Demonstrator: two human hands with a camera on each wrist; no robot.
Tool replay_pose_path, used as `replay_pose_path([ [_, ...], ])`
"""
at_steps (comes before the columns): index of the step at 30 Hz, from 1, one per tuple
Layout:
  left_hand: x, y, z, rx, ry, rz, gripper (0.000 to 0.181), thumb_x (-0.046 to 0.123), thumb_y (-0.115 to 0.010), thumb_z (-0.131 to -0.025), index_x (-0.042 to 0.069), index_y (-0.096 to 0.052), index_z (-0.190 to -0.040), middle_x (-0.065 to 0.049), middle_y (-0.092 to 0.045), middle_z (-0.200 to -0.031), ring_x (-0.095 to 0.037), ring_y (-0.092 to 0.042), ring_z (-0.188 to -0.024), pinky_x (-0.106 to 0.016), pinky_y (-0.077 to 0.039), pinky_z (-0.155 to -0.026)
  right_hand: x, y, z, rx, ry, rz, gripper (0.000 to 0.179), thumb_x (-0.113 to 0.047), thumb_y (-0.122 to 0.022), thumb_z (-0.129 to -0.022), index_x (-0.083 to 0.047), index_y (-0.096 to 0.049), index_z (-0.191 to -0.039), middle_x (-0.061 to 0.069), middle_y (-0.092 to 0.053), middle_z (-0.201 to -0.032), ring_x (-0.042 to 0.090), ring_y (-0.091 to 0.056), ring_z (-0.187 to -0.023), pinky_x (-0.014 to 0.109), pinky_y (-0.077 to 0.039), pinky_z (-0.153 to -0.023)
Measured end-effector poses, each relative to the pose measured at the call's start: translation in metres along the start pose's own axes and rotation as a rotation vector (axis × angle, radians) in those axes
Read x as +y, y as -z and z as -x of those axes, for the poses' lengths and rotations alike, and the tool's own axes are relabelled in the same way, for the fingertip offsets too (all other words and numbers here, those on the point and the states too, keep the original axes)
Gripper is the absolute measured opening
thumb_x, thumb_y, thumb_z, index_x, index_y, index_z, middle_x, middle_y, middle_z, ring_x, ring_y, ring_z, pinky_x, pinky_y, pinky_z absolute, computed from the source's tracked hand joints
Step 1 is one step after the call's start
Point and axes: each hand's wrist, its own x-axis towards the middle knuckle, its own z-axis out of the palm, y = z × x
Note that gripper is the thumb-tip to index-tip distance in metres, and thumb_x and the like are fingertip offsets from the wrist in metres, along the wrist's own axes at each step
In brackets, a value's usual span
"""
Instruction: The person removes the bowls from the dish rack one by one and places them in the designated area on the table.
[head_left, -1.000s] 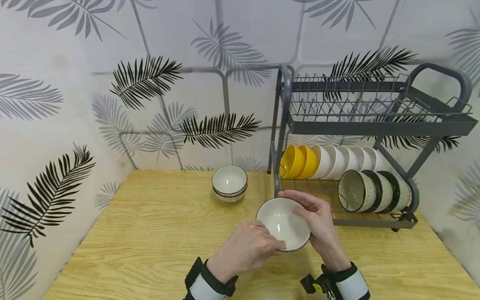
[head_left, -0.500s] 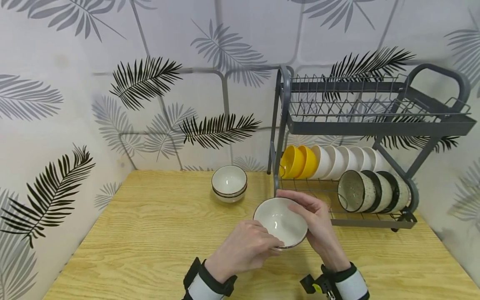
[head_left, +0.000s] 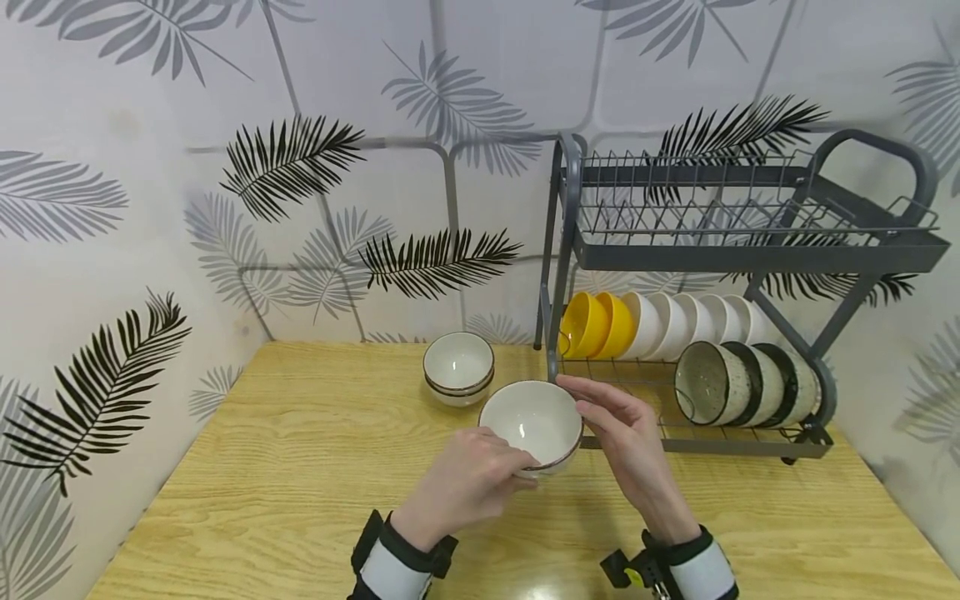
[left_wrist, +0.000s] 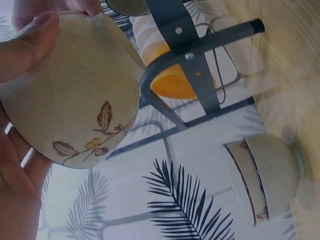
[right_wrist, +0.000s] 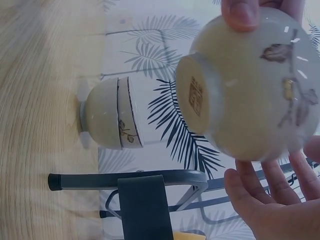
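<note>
Between the two hands is a white bowl [head_left: 536, 421] with a thin brown rim, held above the table. My left hand [head_left: 476, 475] grips its near left edge, thumb over the rim and fingers underneath. My right hand [head_left: 626, 429] is at the bowl's right side, fingers extended with the tips right at the rim. The right wrist view shows a brown stamp on the foot of this bowl [right_wrist: 200, 97] and a leafy branch on its side; the right hand's fingers [right_wrist: 280, 187] are spread beside it. Behind, two similar stacked bowls [head_left: 459, 367] stand upright on the table.
At the right stands a grey two-tier dish rack [head_left: 765, 257]. Its lower tier holds yellow bowls [head_left: 588, 325], a row of white bowls [head_left: 667, 325] and speckled dark-rimmed bowls [head_left: 705, 382] on their sides. A leaf-patterned wall [head_left: 375, 192] borders the wooden table [head_left: 300, 467].
The bowl has moved left and slightly away from me with the left hand. The right hand has stayed nearly in place, its thumb passing from inside the bowl to the right rim.
</note>
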Motion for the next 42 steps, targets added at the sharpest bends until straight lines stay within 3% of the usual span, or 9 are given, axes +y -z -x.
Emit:
replay_pose_path([
  [15,-0.037,0.008,0.023,0.073,0.122,-0.031,0.013,0.018,-0.082,-0.069,0.015,-0.073,-0.078,0.008,-0.07,-0.065,-0.007,-0.062,-0.056,-0.029,-0.053,-0.05,0.004,0.001,0.0,-0.018,0.006,0.003,0.039,-0.005,-0.055,-0.096,0.018,-0.049,-0.127,0.018,-0.061,-0.126,0.03,-0.054,-0.118,0.027,-0.049,-0.096],
  [25,-0.054,0.013,0.032,0.082,0.204,-0.043,0.016,0.019,-0.082,-0.069,0.016,-0.072,-0.08,0.006,-0.071,-0.068,-0.012,-0.063,-0.058,-0.031,-0.054,-0.05,0.006,0.002,0.0,-0.018,0.039,-0.007,0.037,-0.002,-0.053,-0.097,0.021,-0.047,-0.126,0.016,-0.063,-0.124,0.03,-0.055,-0.116,0.029,-0.05,-0.096],
  [35,-0.075,0.014,0.029,0.131,0.257,-0.14,0.014,0.02,-0.08,-0.073,0.013,-0.068,-0.076,0.0,-0.065,-0.058,-0.016,-0.055,-0.047,-0.031,-0.044,-0.037,0.005,0.001,-0.003,-0.035,0.053,-0.014,0.037,-0.001,-0.053,-0.096,0.021,-0.047,-0.125,0.019,-0.062,-0.124,0.029,-0.056,-0.115,0.027,-0.051,-0.095],
  [42,-0.09,0.004,0.028,0.088,0.324,-0.207,0.014,0.022,-0.078,-0.076,0.012,-0.068,-0.079,0.0,-0.059,-0.053,-0.015,-0.046,-0.044,-0.029,-0.039,-0.034,0.007,0.0,-0.003,-0.034,0.05,-0.005,0.036,-0.001,-0.053,-0.096,0.021,-0.049,-0.125,0.019,-0.063,-0.124,0.028,-0.057,-0.114,0.028,-0.051,-0.095],
])
